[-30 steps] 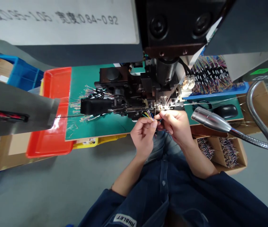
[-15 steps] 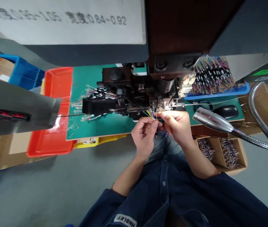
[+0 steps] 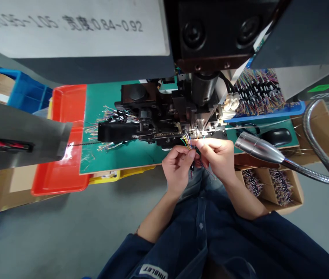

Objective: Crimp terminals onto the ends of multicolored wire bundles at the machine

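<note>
Green mat (image 3: 118,159) under crimping press (image 3: 164,116); left hand (image 3: 177,168), right hand (image 3: 215,159) pinched thin colored wires (image 3: 188,142): light, floppy, best held near ends.

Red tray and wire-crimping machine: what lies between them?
In the head view, a green work mat with a fanned bunch of multicoloured wires on it.

A person in a dark navy long-sleeved top, its left sleeve (image 3: 125,257) carrying a white label (image 3: 153,271) with dark lettering, apparently "HNBLET", though the view is upside down and partly cut off. The right sleeve (image 3: 280,240) is plain. Below the chest, dark denim (image 3: 201,236) with pale seams gives way to lighter blue jeans (image 3: 196,184). The left hand (image 3: 177,172) and right hand (image 3: 216,159) are bare.
</note>
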Demonstrator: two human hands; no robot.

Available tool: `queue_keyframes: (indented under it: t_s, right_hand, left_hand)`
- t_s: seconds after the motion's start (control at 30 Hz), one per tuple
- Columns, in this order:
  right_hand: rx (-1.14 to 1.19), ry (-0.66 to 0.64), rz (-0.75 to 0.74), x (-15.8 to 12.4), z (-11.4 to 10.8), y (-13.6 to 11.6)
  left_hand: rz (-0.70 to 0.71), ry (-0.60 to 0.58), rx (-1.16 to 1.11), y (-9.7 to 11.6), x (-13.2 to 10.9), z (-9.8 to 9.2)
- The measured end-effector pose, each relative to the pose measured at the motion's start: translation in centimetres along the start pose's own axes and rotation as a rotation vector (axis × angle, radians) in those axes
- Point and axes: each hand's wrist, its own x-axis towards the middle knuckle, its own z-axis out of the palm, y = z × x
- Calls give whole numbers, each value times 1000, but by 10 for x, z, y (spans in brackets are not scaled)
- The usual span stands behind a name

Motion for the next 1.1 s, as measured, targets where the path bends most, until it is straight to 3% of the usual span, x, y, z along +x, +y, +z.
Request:
queue_keyframes:
  t_s: [0.3,0.63,1.1]
  right_hand:
    - [106,-13,92,3,-3,2]
    - [256,-7,157,5,3,10]
    - [161,-10,124,5,3,4]
  left_hand:
    - [14,2,35,-2,0,-1]
    - [128,57,42,-3,6,0]
    - [88,60,56,-1,5,0]
